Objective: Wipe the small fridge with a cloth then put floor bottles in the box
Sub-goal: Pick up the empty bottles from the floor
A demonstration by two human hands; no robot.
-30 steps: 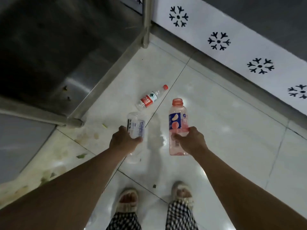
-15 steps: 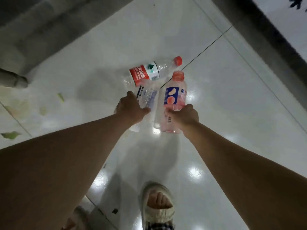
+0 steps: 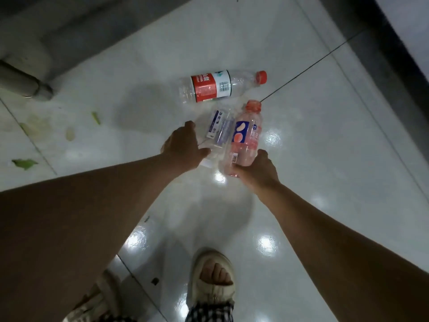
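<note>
My left hand (image 3: 183, 147) grips a clear bottle (image 3: 219, 130) with a white and blue label. My right hand (image 3: 255, 170) grips the base of a pink bottle (image 3: 247, 135) with an orange cap and a blue label. The two held bottles are side by side and touching, just above the floor. A third clear bottle (image 3: 220, 86) with a red label and red cap lies on its side on the white tiles, just beyond the held ones. No box or fridge shows in this view.
A metal table leg (image 3: 25, 86) stands at the left, with green scraps (image 3: 24, 163) and stains on the tiles near it. A dark wall base (image 3: 383, 43) runs along the upper right. My sandalled feet (image 3: 213, 275) are at the bottom.
The view has dropped closer to the floor. Both hands have brought their bottles together and moved toward the red-labelled bottle lying on the tiles.
</note>
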